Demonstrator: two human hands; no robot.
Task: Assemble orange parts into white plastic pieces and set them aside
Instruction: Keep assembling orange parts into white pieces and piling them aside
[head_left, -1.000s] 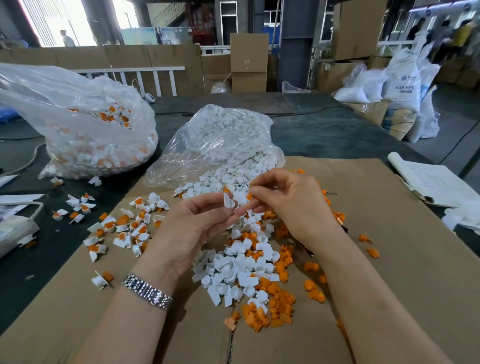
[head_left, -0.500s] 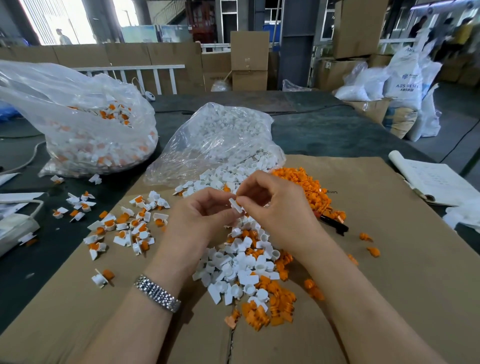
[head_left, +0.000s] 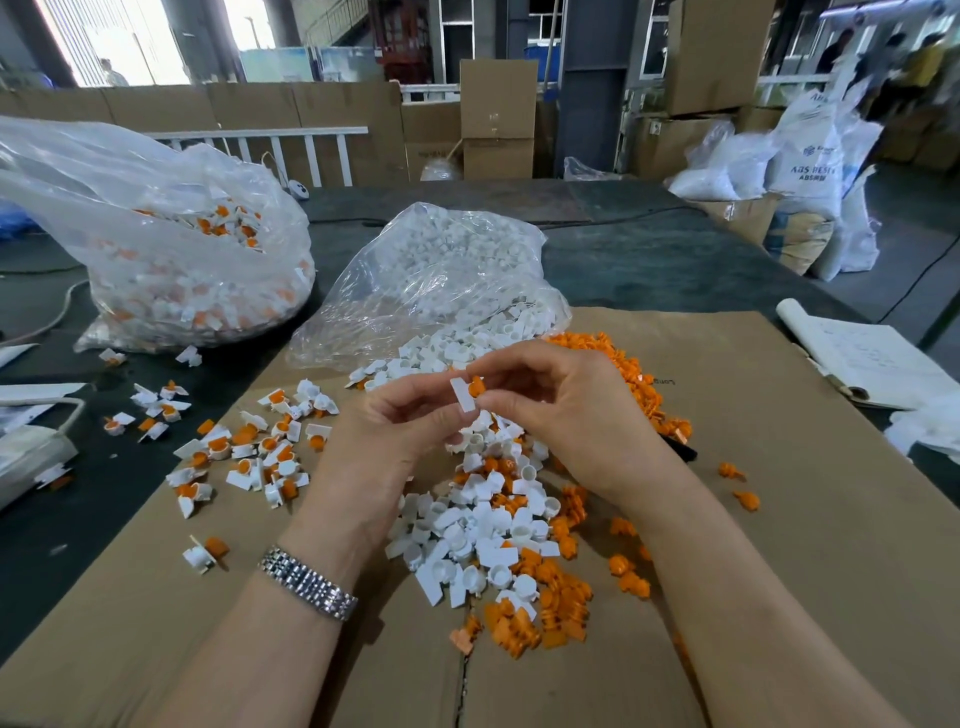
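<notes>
Your work surface is a dark table (head_left: 675, 260) with a flattened cardboard sheet (head_left: 779, 545) laid over it. On the cardboard lie a loose heap of white and orange parts (head_left: 493, 525) and a scatter of assembled pieces (head_left: 249, 457). Two clear plastic bags (head_left: 171, 249) sit behind.

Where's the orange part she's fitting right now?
Head view, centre: the orange part is pinched in the right hand, against the white piece held by the left hand, above the mixed pile.
</notes>
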